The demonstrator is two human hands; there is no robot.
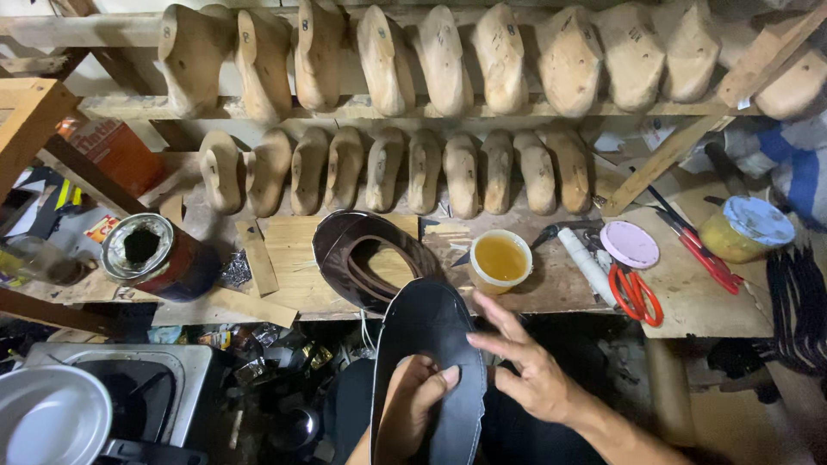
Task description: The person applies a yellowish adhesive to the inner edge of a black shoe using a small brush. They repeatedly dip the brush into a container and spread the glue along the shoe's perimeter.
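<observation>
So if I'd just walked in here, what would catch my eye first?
Probably the two rows of pale wooden shoe lasts racked along the back wall. Below them, near the bench's front edge, the left hand grips a dark leather piece while the right hand touches its edge; red-handled scissors lie to the right.

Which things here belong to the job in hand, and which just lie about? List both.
In hand:
black sole piece
left hand, holding it
right hand, touching its edge

Lying about:
glue cup
red scissors
wooden lasts
open tin
pink lid
</observation>
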